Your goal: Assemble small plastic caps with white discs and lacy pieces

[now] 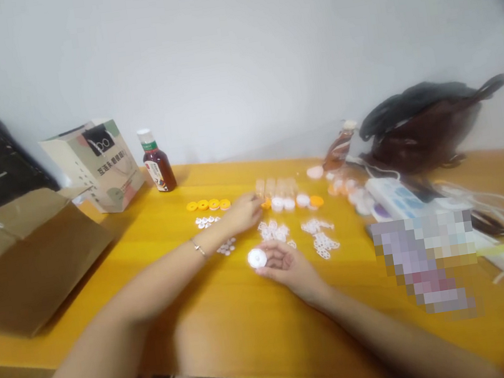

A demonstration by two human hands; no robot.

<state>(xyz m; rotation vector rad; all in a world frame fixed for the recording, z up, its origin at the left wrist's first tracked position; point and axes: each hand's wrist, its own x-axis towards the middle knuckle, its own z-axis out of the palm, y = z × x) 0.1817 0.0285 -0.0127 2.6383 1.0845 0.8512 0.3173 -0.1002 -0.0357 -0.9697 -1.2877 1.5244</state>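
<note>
My right hand [294, 266] has a white round plastic disc with a scalloped-looking edge [257, 258] pinched between thumb and fingers, held over the near half of the glossy yellow-orange wooden table [235, 327], disc face toward me. My left hand [246, 213] is stretched out farther, fingers drawn in close at a small orange plastic piece [266, 202]; too blurred, can't tell if I've gripped it or am just at it. Thin bracelet [197, 247] on left wrist.

Right of that piece, same row: white round discs [282, 203], then a flat orange disc [316, 202]. Just behind: pale see-through blocks [275, 187], blurry. Left of my left hand: four yellow-orange ring-shaped discs [208, 205] side by side, small white pieces with dark marks [206, 222] nearer me. Small white round bits [227, 247] beside my left forearm. Beyond my right hand: a pile of white openwork plastic pieces [273, 231], more openwork pieces [325, 242] off to the right.

Far left: brown cardboard box [50, 269], printed paper bag [105, 173], upright bottle of dark red liquid with a white cap [160, 168].
</note>
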